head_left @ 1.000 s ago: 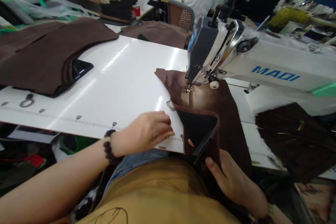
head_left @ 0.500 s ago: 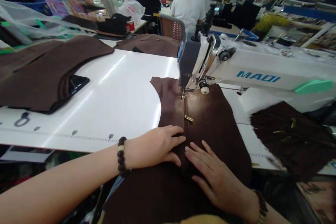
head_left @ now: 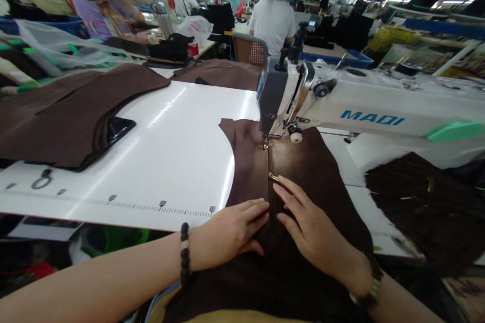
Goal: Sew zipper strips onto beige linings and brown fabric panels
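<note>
A brown leather-like garment piece [head_left: 322, 181] lies under the presser foot [head_left: 265, 145] of a sewing machine [head_left: 364, 101]. A zipper with a gold zipper pull [head_left: 273, 177] runs along it toward me from the foot. My left hand [head_left: 242, 224] rests flat on the piece, just left of the zipper line, fingers stretched out. To the right of that line is my right hand [head_left: 308, 224], its fingers apart and its foremost fingertips at the free end of the pull. Neither hand grips anything.
Stacked brown pieces [head_left: 76, 116] lie on the white table [head_left: 182, 146] at the left. Another brown piece with gold pulls [head_left: 424, 197] hangs over the front edge at right. Behind the machine a person in a white shirt [head_left: 272, 20] sits on a chair [head_left: 250, 49].
My right hand has moved forward along the piece, so its fingertips now meet the zipper pull. My left hand stays beside the zipper line. The view has tipped up slightly.
</note>
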A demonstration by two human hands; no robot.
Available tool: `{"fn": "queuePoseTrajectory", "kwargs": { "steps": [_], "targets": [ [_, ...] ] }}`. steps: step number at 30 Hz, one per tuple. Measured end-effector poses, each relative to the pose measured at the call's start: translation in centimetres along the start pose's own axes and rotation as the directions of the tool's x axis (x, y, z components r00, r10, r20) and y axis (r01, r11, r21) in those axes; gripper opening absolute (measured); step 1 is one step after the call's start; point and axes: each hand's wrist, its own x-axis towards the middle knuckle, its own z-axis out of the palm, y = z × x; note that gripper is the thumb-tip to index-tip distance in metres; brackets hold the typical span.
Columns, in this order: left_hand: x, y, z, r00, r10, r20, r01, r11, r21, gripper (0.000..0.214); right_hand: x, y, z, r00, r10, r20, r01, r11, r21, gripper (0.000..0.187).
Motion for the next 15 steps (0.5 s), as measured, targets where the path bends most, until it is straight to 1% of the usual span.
{"fn": "queuePoseTrajectory", "kwargs": {
  "steps": [3, 5, 8, 11, 15],
  "targets": [
    [0.5, 0.4, 0.0, 0.999, -0.004, -0.032, 0.005, 1.000, 0.028, 0.044, 2.2, 0.6, 0.8, 1.000, 0.025, -0.019, -0.027, 0.991, -0.128, 0.041],
    [0.7, 0.6, 0.0, 0.999, -0.002, -0.045, 0.003, 1.000, 0.031, 0.036, 2.8, 1.2, 1.3, 1.000, 0.018, -0.018, -0.021, 0.986, -0.165, 0.036],
    [0.7, 0.9, 0.0, 0.999, -0.013, -0.031, 0.014, 0.999, 0.040, 0.032, 2.8, 1.9, 1.6, 1.000, -0.020, -0.020, 0.017, 0.989, -0.149, 0.037],
    [0.7, 1.1, -0.2, 1.000, -0.024, -0.003, 0.024, 0.998, 0.059, 0.032, 2.4, 2.3, 1.7, 0.999, -0.045, 0.008, 0.045, 0.989, -0.137, 0.038],
    [0.7, 1.1, -0.3, 0.999, -0.036, 0.012, 0.035, 0.995, 0.089, 0.031, 2.4, 2.1, 1.9, 0.999, -0.035, -0.034, 0.030, 0.988, -0.151, 0.037]
  ]
}}
